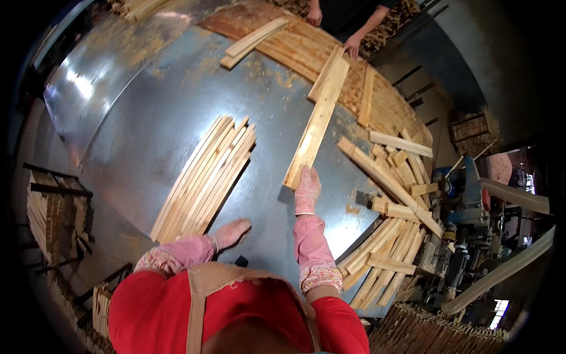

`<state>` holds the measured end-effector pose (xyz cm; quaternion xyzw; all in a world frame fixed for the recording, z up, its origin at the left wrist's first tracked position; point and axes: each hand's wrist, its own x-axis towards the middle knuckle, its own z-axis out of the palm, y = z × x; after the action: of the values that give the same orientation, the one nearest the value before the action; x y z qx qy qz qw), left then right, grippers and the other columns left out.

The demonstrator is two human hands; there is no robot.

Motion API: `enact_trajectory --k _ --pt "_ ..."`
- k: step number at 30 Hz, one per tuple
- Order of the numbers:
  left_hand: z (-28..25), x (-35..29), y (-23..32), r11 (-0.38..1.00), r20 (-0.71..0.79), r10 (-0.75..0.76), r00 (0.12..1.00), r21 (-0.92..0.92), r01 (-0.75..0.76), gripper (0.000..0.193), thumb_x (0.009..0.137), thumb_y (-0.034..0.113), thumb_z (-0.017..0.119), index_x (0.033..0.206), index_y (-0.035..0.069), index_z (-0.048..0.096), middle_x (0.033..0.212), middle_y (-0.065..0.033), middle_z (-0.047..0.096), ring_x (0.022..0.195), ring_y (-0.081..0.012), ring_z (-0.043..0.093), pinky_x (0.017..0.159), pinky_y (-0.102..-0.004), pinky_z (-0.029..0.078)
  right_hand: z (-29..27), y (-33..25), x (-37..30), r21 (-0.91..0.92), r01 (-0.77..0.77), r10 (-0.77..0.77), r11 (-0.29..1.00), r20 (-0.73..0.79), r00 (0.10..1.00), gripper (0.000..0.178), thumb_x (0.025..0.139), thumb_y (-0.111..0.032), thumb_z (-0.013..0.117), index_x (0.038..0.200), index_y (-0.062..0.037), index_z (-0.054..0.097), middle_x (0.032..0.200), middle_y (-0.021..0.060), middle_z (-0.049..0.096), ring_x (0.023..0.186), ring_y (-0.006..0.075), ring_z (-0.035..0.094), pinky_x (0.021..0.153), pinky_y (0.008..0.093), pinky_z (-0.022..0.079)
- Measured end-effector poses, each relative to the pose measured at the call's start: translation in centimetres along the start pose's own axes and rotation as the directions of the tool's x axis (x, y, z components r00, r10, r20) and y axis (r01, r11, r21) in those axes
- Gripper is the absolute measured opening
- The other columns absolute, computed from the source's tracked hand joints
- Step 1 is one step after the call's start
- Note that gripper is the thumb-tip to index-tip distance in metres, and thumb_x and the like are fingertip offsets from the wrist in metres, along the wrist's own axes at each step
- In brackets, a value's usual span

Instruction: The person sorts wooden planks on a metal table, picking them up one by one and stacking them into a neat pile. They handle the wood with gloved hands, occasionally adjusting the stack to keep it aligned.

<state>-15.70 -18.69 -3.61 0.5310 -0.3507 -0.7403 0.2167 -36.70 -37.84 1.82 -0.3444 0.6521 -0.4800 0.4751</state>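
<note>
My right hand [308, 192], in a pale work glove, grips the near end of a long wooden board [319, 122]. The board slants away over the metal table toward the far side. There it overlaps a second wooden strip [323, 75], which a co-worker's hand [352, 45] touches at its far end. My left hand [232, 233], gloved too, is held low over the near part of the table with its fingers stretched out and nothing in them. Just beyond it lies a row of narrow wooden strips [203, 177], side by side.
A loose heap of wood offcuts [401, 171] and strips covers the table's right side. Along the far edge runs a brown wooden panel [295, 50] strewn with sawdust, with two strips [253, 42] on its left. Machinery with a ribbed hose [501, 277] stands at right; stacked wood [47, 218] at left.
</note>
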Motion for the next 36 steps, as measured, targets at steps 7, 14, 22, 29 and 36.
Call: enact_trajectory --k 7,14,22,29,36 --pt "-0.3 1.3 -0.1 0.993 0.010 -0.090 0.996 -0.079 0.090 0.041 0.111 0.046 0.052 0.110 0.007 0.064 0.090 -0.0020 0.061 0.075 -0.0150 0.055 0.069 -0.0321 0.051 -2.8 4.5 -7.9 -0.218 -0.018 0.043 0.976 0.108 0.993 0.056 0.110 -0.041 0.062 0.136 0.0081 0.067 0.116 0.0158 0.076 0.102 0.0215 0.070 0.094 0.0354 0.054" --pt "-0.4 1.0 -0.8 0.984 -0.048 -0.129 0.991 -0.129 0.122 0.056 0.110 0.049 0.055 0.140 0.002 0.062 0.107 -0.0071 0.067 0.084 -0.0169 0.060 0.073 -0.0329 0.054 -3.3 7.4 -9.2 -0.243 -0.125 0.152 0.962 0.099 0.983 0.055 0.110 -0.040 0.061 0.137 0.0071 0.067 0.116 0.0164 0.076 0.103 0.0245 0.070 0.096 0.0372 0.054" --pt "-0.8 2.8 -2.1 0.871 -0.088 -0.202 0.975 -0.471 0.139 0.058 0.104 0.053 0.062 0.129 0.001 0.066 0.102 -0.0143 0.071 0.077 -0.0227 0.064 0.069 -0.0386 0.056 -4.1 11.8 -13.6 -0.481 -0.117 0.204 0.869 0.132 0.970 0.053 0.107 -0.041 0.061 0.137 0.0011 0.067 0.130 0.0260 0.074 0.123 0.0380 0.069 0.108 0.0456 0.050" --pt "1.3 0.5 2.3 0.975 -0.299 0.077 0.951 0.222 -0.009 0.051 0.095 0.034 0.069 0.132 -0.001 0.071 0.117 -0.0220 0.077 0.110 -0.0333 0.072 0.102 -0.0406 0.053 -5.7 15.6 -21.3 -0.567 -0.149 0.405 0.810 0.358 0.841 0.063 0.106 -0.060 0.057 0.130 -0.0039 0.068 0.110 0.0235 0.076 0.104 0.0383 0.073 0.092 0.0470 0.055" --pt "-2.4 -7.9 4.5 0.916 -0.388 0.238 0.890 0.394 -0.073 0.053 0.099 0.038 0.060 0.135 0.000 0.070 0.121 -0.0261 0.075 0.114 -0.0360 0.072 0.103 -0.0414 0.053 -5.3 16.2 -19.2 -0.497 0.030 0.352 0.867 0.654 0.670 0.058 0.110 -0.052 0.058 0.136 -0.0017 0.068 0.091 0.0006 0.068 0.078 0.0150 0.061 0.076 0.0321 0.055"
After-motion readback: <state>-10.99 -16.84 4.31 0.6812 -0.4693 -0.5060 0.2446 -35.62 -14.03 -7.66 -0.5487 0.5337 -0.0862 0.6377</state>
